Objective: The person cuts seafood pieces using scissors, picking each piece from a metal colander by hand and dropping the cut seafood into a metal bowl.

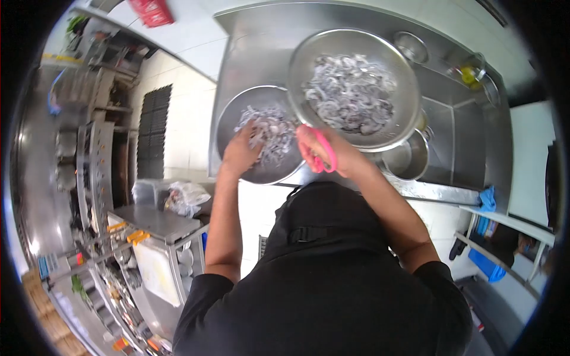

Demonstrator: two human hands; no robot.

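Note:
My left hand (240, 151) reaches into the smaller steel bowl (223, 127). Its fingers are apart over a heap of greyish raw shrimp (274, 133), with the tips partly hidden among them. My right hand (317, 147) is closed around pink-handled scissors (328, 151) at that bowl's right rim; the blades are hard to make out. Beyond it a larger steel bowl (407, 113) holds a bigger pile of grey, curled shrimp (350, 92). The larger bowl stands right beside the smaller one.
A steel sink (466, 136) lies to the right, with a steel pot (409, 159) at its near edge and a small round strainer or bowl (411, 47) behind. A blue cloth (487, 199) hangs at the right corner. Shelving and a steel worktable (157, 222) stand to the left.

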